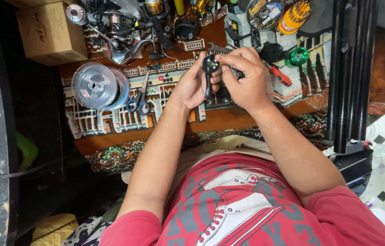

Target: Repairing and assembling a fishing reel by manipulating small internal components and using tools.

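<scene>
Patterned rug (110,123) spread with scissors (139,101), clear line spool (93,85) and reel parts: left hand (191,86) and right hand (245,82), fingers closed around black reel piece (209,75) held above it, work evidently unfinished.

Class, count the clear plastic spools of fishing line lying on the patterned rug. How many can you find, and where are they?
2. One clear spool lies left of the blue-handled scissors; a second spool sits partly under it, on its right. More may be hidden in the clutter above.
</scene>
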